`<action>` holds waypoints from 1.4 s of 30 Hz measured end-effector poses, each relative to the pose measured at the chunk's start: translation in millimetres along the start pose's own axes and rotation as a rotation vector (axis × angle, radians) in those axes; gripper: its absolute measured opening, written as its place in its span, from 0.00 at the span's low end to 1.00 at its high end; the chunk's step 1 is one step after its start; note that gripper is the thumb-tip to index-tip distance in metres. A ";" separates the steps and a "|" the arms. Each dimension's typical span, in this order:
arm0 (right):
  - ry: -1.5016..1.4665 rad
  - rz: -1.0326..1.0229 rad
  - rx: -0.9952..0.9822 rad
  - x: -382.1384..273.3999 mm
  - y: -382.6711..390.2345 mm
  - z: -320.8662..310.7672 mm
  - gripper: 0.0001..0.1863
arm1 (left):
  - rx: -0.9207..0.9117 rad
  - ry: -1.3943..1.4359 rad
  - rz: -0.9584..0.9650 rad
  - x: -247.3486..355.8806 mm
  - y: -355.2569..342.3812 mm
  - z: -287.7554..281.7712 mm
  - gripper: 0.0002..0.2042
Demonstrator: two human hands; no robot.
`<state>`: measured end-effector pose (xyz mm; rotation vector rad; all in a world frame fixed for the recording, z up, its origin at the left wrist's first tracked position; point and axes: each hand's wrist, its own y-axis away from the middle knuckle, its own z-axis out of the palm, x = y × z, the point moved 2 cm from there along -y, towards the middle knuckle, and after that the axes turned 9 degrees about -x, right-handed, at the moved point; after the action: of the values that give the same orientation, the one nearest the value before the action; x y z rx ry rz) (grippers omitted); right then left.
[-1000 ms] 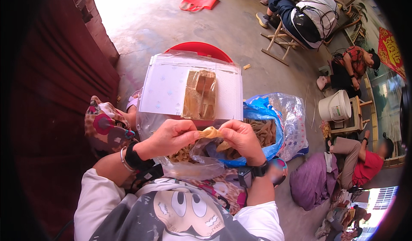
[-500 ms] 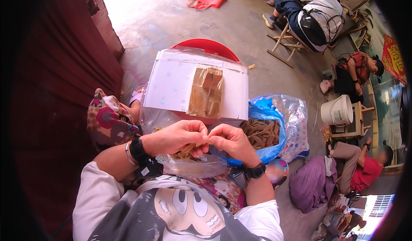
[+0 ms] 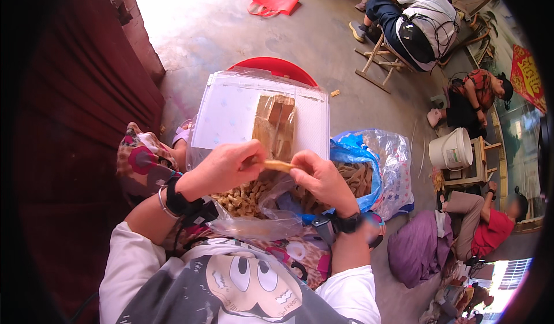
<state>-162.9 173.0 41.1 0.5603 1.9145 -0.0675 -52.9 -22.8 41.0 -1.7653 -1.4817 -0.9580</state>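
A thin yellowish-brown strip (image 3: 278, 165) is stretched level between my hands, over the near edge of the white board. My left hand (image 3: 231, 163) is closed on its left end, and my right hand (image 3: 321, 177) pinches the other end between thumb and fingers. Below my left hand lies a clear plastic bag (image 3: 254, 227) with many small light-brown pieces (image 3: 239, 200) in it. Beside and under my right hand, a blue plastic bag (image 3: 376, 177) holds darker brown strips (image 3: 356, 178). What exactly the strip is made of, I cannot make out.
A plastic-wrapped wooden block (image 3: 274, 126) rests on the white board (image 3: 225, 113), with a red round rim (image 3: 277, 65) behind it. A red bag (image 3: 274, 0) lies on the floor. Several seated people and a white bucket (image 3: 451, 149) are on the right; a dark red curtain (image 3: 75, 122) hangs left.
My hands were close together, fingertips touching. Now they have moved apart and slightly up, with the strip extended between them. More of the light-brown pieces below shows.
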 end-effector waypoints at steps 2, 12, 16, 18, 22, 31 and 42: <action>0.138 -0.094 0.182 -2.2 -9.4 -0.2 0.06 | 0.244 -0.361 0.233 -6.2 -6.4 -1.3 0.08; 0.523 -0.165 0.499 28.6 -28.6 3.2 0.04 | 0.291 -0.846 0.044 -24.2 -11.3 -3.4 0.08; 0.567 -0.029 0.823 42.9 -16.3 -20.5 0.16 | 0.331 -0.757 -0.019 -35.3 -5.4 -11.7 0.05; 0.459 0.179 0.705 64.3 -12.3 -22.8 0.23 | 0.263 -0.696 -0.061 -45.6 -3.6 -9.9 0.04; 0.338 0.258 0.530 59.6 -3.4 -13.7 0.24 | 0.241 -0.610 -0.148 -55.9 4.0 -11.3 0.03; -0.479 0.173 0.008 14.2 23.3 11.1 0.17 | -0.068 -0.555 0.057 -9.6 18.3 -18.6 0.08; -0.646 0.108 -0.316 -6.8 12.5 41.8 0.34 | 0.039 -0.012 0.291 -0.8 15.4 4.4 0.12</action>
<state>-119.7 169.1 32.6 0.3650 1.2318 0.1120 -37.2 -22.0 37.7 -1.8961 -1.1990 -0.7650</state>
